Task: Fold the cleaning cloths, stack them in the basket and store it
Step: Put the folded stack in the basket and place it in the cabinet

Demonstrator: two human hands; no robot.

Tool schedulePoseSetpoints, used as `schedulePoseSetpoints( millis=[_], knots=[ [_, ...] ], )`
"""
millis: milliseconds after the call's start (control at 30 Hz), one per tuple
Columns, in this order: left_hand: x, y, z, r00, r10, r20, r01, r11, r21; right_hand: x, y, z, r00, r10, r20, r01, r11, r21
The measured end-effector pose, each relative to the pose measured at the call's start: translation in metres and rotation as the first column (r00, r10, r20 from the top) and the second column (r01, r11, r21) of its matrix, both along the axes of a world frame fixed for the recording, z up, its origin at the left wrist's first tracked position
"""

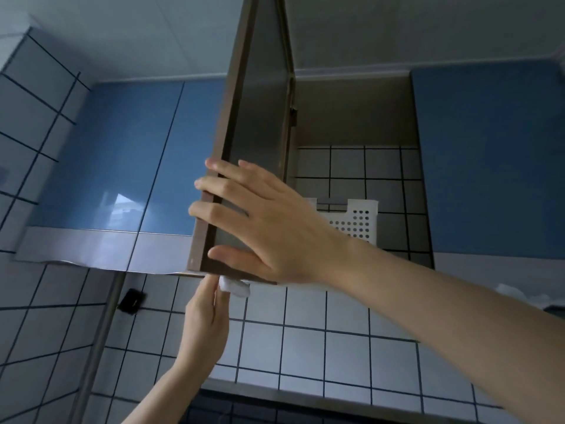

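Observation:
A white perforated basket (357, 221) stands inside the open upper cabinet (351, 123), on its floor; what it holds is hidden from below. The cabinet door (244, 123) swings out toward me, edge-on. My right hand (260, 221) lies flat on the door's inner face, its straight fingers reaching the door's free edge and the thumb near the bottom corner. My left hand (204, 319) reaches up from below, and its fingertips touch a small white knob (234, 287) under the door's bottom edge.
Shut blue cabinet doors (122, 154) flank the open one on both sides. White tiles with dark grout (305, 347) cover the wall below. A black socket (131, 300) sits on the wall at the left, beside a metal pipe (101, 341).

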State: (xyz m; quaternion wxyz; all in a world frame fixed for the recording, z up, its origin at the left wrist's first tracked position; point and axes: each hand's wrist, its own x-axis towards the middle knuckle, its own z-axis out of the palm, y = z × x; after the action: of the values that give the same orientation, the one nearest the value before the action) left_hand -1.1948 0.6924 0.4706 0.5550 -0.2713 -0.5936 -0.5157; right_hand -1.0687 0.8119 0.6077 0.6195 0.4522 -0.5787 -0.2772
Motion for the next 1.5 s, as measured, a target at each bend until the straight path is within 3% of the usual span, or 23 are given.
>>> schedulePoseSetpoints(
  millis=[167,433,567,667,800,933,1133,1500],
  knots=[
    [0.0,0.024,0.007,0.99,0.111,-0.09,-0.123,0.983,-0.134,0.013,0.046,-0.005,0.996,0.079,0.033,-0.076,0.993,-0.094],
    [-0.003,0.093,0.01,0.997,-0.008,-0.079,-0.012,0.97,-0.244,0.032,0.139,-0.015,0.997,-0.06,-0.056,0.042,0.958,-0.283],
    [-0.015,0.12,0.012,0.984,0.059,-0.166,-0.115,0.93,-0.349,0.017,0.169,-0.028,0.981,-0.183,-0.066,0.125,0.853,-0.506],
    [-0.024,0.146,0.014,0.974,0.119,-0.193,-0.188,0.901,-0.392,-0.009,0.195,-0.037,0.937,-0.343,-0.067,0.241,0.772,-0.588],
    [-0.032,0.18,0.014,0.946,0.218,-0.241,-0.298,0.879,-0.373,-0.047,0.232,-0.051,0.863,-0.492,0.12,0.441,0.615,-0.654],
    [-0.057,0.194,0.016,0.888,0.31,-0.34,-0.42,0.849,-0.32,-0.082,0.265,-0.066,0.803,-0.537,0.259,0.544,0.483,-0.687],
    [-0.086,0.211,0.015,0.829,0.403,-0.388,-0.532,0.784,-0.32,-0.127,0.289,-0.068,0.821,-0.489,0.293,0.535,0.481,-0.694],
    [-0.122,0.233,0.012,0.785,0.467,-0.408,-0.594,0.755,-0.278,-0.184,0.317,-0.069,0.851,-0.445,0.281,0.495,0.496,-0.713]
  ],
)
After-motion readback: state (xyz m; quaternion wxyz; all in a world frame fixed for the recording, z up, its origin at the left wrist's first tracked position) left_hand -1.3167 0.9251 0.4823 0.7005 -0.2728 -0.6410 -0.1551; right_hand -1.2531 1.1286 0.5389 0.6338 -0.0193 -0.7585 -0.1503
